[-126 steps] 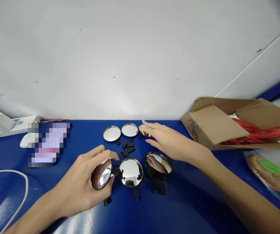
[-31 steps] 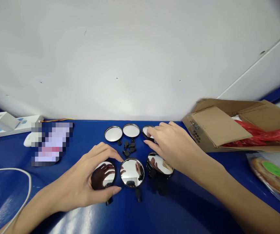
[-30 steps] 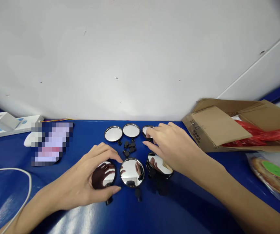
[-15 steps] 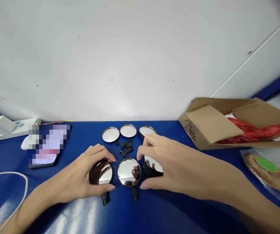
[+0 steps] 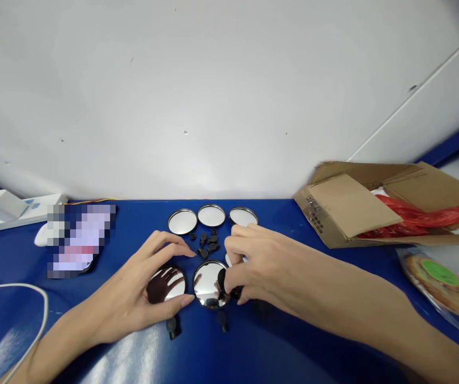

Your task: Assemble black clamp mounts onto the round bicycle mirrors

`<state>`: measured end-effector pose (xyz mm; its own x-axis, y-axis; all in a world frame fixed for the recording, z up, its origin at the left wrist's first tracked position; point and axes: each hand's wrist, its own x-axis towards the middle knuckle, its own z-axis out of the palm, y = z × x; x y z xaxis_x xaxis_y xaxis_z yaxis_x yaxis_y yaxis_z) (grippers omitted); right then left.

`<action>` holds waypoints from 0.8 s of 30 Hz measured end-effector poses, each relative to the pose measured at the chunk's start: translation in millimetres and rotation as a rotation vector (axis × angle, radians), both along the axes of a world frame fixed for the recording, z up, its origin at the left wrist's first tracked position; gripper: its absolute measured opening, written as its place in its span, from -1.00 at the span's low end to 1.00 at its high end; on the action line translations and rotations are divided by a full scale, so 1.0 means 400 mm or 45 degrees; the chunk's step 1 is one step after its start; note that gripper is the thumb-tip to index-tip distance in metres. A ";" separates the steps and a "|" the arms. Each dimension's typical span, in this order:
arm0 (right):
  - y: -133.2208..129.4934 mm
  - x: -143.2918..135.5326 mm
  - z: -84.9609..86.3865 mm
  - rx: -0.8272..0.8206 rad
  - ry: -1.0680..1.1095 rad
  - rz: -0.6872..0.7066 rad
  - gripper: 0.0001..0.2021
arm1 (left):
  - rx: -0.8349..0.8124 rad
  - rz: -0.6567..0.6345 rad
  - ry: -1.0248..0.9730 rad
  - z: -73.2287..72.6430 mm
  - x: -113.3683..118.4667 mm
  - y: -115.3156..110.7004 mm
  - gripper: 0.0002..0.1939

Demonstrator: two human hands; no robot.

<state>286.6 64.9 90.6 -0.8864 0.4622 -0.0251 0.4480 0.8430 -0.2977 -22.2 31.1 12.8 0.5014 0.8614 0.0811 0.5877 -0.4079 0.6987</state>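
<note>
Small round mirrors lie in two rows on the blue table. My left hand [image 5: 147,282] arches over the front-left mirror [image 5: 173,288], thumb and fingers spread apart, with nothing seen in its grasp. My right hand [image 5: 259,261] has its fingers curled together at the right edge of the front-middle mirror [image 5: 209,285]. Something dark shows by these fingertips; whether it is a part or a reflection I cannot tell. That hand mostly covers the front-right mirror. Black mounts, one [image 5: 172,326] at the left and another [image 5: 222,321] in the middle, lie below the front mirrors.
Several small black pieces [image 5: 212,247] sit between the rows, below the back mirrors [image 5: 211,215]. At left are a phone [image 5: 87,234], a power strip [image 5: 49,205] and a white cable [image 5: 44,304]. An opened cardboard box [image 5: 349,205] and a wrapped round pastry [image 5: 445,288] are at right.
My right hand's fingers have drawn together and curled in beside the middle mirror, where thumb and fingers were apart before. My left hand has barely shifted.
</note>
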 end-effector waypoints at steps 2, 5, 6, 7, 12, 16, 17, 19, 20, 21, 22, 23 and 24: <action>-0.018 -0.012 0.008 0.073 0.080 0.066 -0.75 | 0.102 0.003 -0.047 -0.004 0.007 -0.011 -0.42; -0.044 -0.045 0.004 0.170 0.267 0.155 -0.81 | 0.170 -0.030 -0.091 -0.009 0.015 -0.028 -0.43; -0.051 -0.058 -0.003 0.224 0.329 0.152 -0.77 | 0.169 -0.059 -0.107 -0.011 0.016 -0.032 -0.51; -0.057 -0.071 -0.011 0.276 0.387 0.153 -0.71 | 0.159 -0.104 -0.127 -0.012 0.017 -0.035 -0.59; -0.066 -0.104 -0.044 0.414 0.414 0.214 -0.66 | 0.198 -0.337 -0.214 -0.018 0.024 -0.028 -0.67; -0.065 -0.108 -0.034 0.279 0.558 0.099 -0.69 | 0.323 -0.285 -0.220 -0.016 0.025 -0.020 -0.81; -0.065 -0.107 -0.030 0.254 0.577 0.092 -0.69 | 0.339 -0.286 -0.224 -0.016 0.023 -0.019 -0.83; -0.064 -0.105 -0.024 0.259 0.581 0.073 -0.68 | 0.343 -0.314 -0.235 -0.017 0.018 -0.019 -0.83; -0.063 -0.103 -0.024 0.296 0.569 0.065 -0.67 | 0.344 -0.330 -0.240 -0.018 0.016 -0.019 -0.81; -0.061 -0.101 -0.025 0.344 0.545 0.069 -0.66 | 0.353 -0.332 -0.241 -0.019 0.014 -0.020 -0.78; -0.058 -0.100 -0.028 0.396 0.516 0.086 -0.66 | 0.375 -0.324 -0.236 -0.021 0.013 -0.021 -0.75; -0.056 -0.099 -0.033 0.451 0.494 0.109 -0.66 | 0.405 -0.306 -0.226 -0.022 0.013 -0.022 -0.73; -0.055 -0.099 -0.039 0.500 0.479 0.119 -0.67 | 0.441 -0.282 -0.215 -0.024 0.013 -0.024 -0.73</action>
